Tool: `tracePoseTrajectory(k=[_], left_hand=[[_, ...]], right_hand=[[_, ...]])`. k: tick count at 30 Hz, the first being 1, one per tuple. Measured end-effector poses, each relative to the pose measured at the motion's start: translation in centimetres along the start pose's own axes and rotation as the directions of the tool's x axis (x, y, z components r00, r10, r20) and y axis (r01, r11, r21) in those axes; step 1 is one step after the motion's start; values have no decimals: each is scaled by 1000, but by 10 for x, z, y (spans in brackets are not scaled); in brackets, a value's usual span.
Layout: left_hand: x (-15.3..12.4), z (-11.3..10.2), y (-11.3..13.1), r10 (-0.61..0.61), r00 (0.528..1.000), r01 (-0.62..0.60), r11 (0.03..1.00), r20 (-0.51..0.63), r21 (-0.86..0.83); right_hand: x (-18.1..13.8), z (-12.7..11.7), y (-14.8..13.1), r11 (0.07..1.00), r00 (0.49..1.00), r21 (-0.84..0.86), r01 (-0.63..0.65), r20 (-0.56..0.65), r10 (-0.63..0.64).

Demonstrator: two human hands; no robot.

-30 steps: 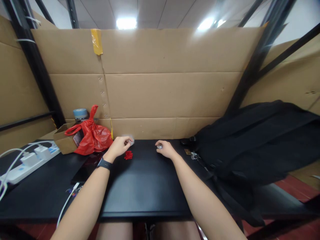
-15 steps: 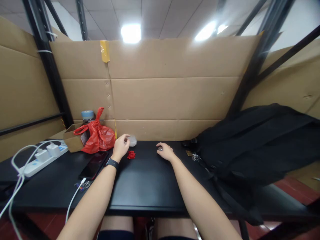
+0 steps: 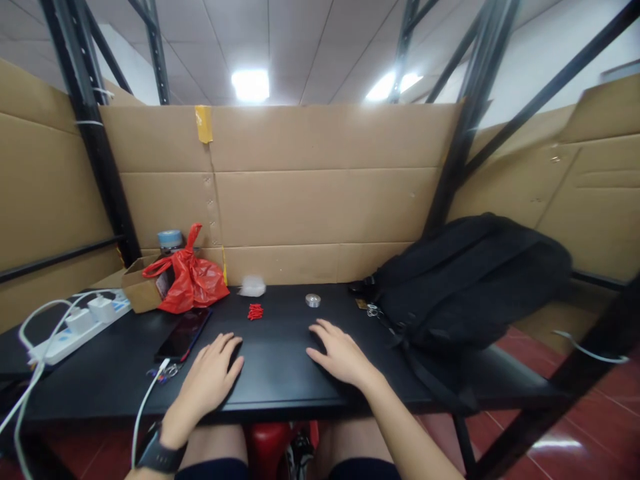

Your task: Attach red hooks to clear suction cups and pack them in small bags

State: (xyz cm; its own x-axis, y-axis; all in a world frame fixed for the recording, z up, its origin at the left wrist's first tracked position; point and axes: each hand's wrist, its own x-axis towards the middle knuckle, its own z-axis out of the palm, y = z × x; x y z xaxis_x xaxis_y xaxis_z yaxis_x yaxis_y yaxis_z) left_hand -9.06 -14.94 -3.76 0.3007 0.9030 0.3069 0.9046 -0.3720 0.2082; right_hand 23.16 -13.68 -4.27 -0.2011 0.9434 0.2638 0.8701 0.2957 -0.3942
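Observation:
My left hand (image 3: 213,370) rests palm down near the front edge of the black table (image 3: 275,360), fingers out, holding nothing. Across from it, my right hand (image 3: 340,353) lies open above the tabletop with its thumb apart from the fingers. Beyond the right fingertips sits a small round, clear-and-silvery item (image 3: 313,301), perhaps a roll or a tiny dish. A small pile of red pieces (image 3: 255,311) lies ahead of the left hand; their kind is too small to tell. Behind the pile is a crumpled clear plastic bag or wrap (image 3: 253,287).
A dark phone (image 3: 184,335) and keys (image 3: 170,372) lie left of my left hand. Further left are a white power strip (image 3: 80,327), a cardboard box (image 3: 140,283) and a tied red bag (image 3: 193,280). A black backpack (image 3: 465,293) fills the right side; cardboard panels stand behind.
Both hands have drawn back toward me and opened. The left has left the clear plastic; the right has let go of the small round item, which now lies on the table.

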Motion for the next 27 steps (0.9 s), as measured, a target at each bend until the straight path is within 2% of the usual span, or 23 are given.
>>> tracePoseTrajectory(k=[3,5,10,15,20,24,27], left_hand=[[-12,1,2,19,998,-18,1000,65,-4],[-13,0,3,34,998,-33,999,52,-18],[-12,-1,2,83,996,-85,995,-37,-48],[-16,1,1,106,992,-110,992,-67,-61],[-15,-1,2,100,990,-110,990,-103,-94],[-21,-6,10,75,988,-104,970,-133,-220],[-45,-2,27,14,974,-106,912,-228,-397]], right_hand=[[-33,5,-3,998,999,-47,-51,-1,51],[-42,6,-4,997,998,-52,-61,-20,60],[-43,5,-5,998,996,-35,-61,-63,59],[-44,6,-5,997,994,-38,-66,-94,62],[-45,0,-5,1000,992,14,-8,-123,10],[-53,7,-39,973,979,189,135,-179,-102],[-73,34,-85,894,926,320,314,-309,-214]])
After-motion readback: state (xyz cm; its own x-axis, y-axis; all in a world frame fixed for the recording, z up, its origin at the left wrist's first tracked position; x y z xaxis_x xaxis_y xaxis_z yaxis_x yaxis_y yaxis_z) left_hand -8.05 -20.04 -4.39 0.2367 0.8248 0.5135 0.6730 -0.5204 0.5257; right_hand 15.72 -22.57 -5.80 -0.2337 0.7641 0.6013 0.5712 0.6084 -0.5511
